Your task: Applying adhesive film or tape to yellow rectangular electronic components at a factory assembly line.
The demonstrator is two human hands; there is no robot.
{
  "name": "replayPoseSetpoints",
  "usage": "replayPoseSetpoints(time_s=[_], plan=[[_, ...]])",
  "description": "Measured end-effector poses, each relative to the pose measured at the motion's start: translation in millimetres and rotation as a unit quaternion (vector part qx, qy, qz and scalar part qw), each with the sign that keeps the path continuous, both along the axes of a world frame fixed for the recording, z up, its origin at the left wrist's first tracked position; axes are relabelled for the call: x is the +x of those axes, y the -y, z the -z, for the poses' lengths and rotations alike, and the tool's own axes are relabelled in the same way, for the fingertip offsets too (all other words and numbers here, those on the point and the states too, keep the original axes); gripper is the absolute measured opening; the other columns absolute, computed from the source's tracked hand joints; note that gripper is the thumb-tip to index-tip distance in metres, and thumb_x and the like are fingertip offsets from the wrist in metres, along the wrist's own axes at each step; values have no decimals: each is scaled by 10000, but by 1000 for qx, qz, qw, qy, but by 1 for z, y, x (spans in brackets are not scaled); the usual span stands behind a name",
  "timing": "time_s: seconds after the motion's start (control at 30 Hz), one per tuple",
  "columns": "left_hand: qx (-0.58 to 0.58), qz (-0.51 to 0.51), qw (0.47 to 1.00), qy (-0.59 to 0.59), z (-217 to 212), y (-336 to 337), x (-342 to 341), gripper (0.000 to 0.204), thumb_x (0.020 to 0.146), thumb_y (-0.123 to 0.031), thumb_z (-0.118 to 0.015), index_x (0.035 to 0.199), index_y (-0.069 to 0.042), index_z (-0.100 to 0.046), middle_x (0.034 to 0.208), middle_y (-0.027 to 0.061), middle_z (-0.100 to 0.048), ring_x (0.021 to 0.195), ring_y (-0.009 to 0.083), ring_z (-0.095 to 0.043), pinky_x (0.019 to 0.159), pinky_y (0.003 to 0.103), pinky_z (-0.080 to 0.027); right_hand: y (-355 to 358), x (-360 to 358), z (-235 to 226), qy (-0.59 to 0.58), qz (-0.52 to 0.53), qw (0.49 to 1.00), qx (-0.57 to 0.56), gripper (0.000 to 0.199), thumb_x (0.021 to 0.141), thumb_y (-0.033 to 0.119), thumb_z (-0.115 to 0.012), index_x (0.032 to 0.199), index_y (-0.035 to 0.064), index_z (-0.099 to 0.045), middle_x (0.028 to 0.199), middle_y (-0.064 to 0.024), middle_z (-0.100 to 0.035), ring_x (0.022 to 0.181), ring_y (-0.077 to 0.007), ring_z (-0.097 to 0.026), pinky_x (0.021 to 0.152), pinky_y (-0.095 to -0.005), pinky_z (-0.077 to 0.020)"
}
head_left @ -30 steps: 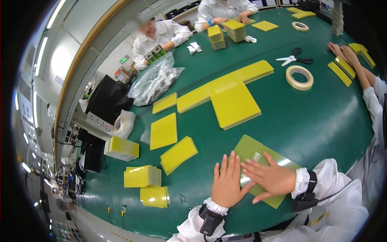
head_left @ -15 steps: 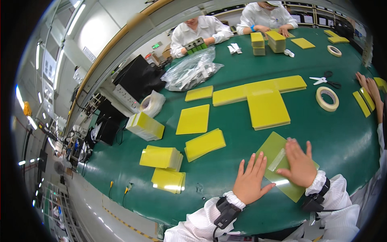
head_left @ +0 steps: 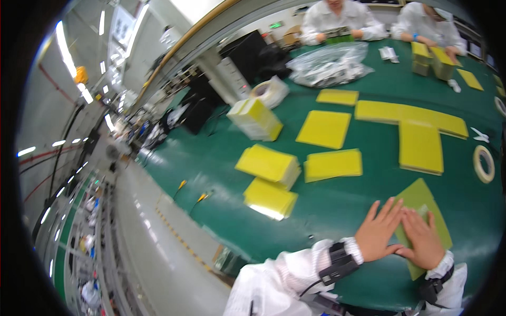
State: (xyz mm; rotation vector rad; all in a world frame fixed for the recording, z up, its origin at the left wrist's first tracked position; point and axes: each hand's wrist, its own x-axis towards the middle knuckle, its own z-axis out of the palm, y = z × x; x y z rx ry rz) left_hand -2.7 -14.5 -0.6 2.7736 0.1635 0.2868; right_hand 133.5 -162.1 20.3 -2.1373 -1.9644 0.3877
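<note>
A thin yellow-green sheet point(head_left: 437, 224) lies turned at an angle on the green table. A clear strip point(head_left: 423, 211) on it is partly covered by fingers. My left hand point(head_left: 377, 236) rests flat with fingers stretched, its fingertips at the sheet's left edge. My right hand point(head_left: 425, 243) lies on the sheet, fingers extended. The two hands meet at the thumbs and fingertips; neither grips anything. Beyond them, yellow sheets point(head_left: 420, 145) are laid out in a T shape. To the left are another flat yellow stack point(head_left: 333, 165) and a taller stack point(head_left: 267, 162).
A tape roll point(head_left: 484, 164) and white-handled scissors point(head_left: 480, 135) lie at the right. A clear plastic bag point(head_left: 332, 66) and a wrapped roll point(head_left: 270, 91) sit farther back. Two people in white point(head_left: 342, 21) work across the table. The table's left edge borders a walkway point(head_left: 153, 231).
The view has swung left, shifting the table rightward in the picture. My right hand has come against my left, covering more of the clear strip. Both hands stay flat.
</note>
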Motion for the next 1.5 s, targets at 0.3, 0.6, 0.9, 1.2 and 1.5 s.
replayPoseSetpoints(time_s=[0.3,0.6,0.9,1.2,1.5], plan=[[-37,14,999,28,18,3,1,912,766,-497,-583,1365,99,-241,1455,246,-176,1377,379,-86,1096,533,-63,3,20,-3,37,138,989,-42,682,869,367,-449,1425,40,-228,1471,-143,-252,1374,-321,-194,1081,-557,-52],[-36,26,998,44,26,8,6,903,767,-514,-572,1361,92,-262,1457,242,-179,1382,366,-81,1099,532,-59,15,25,4,42,138,989,-15,679,878,360,-414,1422,8,-210,1490,-151,-197,1391,-330,-130,1089,-537,-67],[-37,28,998,37,24,7,7,890,768,-512,-570,1363,77,-271,1455,233,-200,1379,370,-98,1098,533,-57,12,4,-7,7,61,994,92,869,862,637,-303,1403,-36,-207,1467,-215,-202,1364,-389,-175,1076,-560,-91],[-30,14,998,54,26,6,6,893,766,-514,-576,1361,79,-275,1453,234,-206,1377,371,-102,1097,532,-64,3,7,-18,13,48,996,-71,744,877,476,-398,1412,-9,-220,1464,-196,-232,1373,-353,-177,1081,-556,-62],[-56,25,998,29,10,6,4,811,791,-465,-572,1339,75,-315,1443,228,-237,1362,366,-169,1088,519,-127,17,24,-1,11,194,979,63,725,812,264,-533,1414,3,-225,1472,-187,-225,1381,-355,-152,1074,-554,-81]])
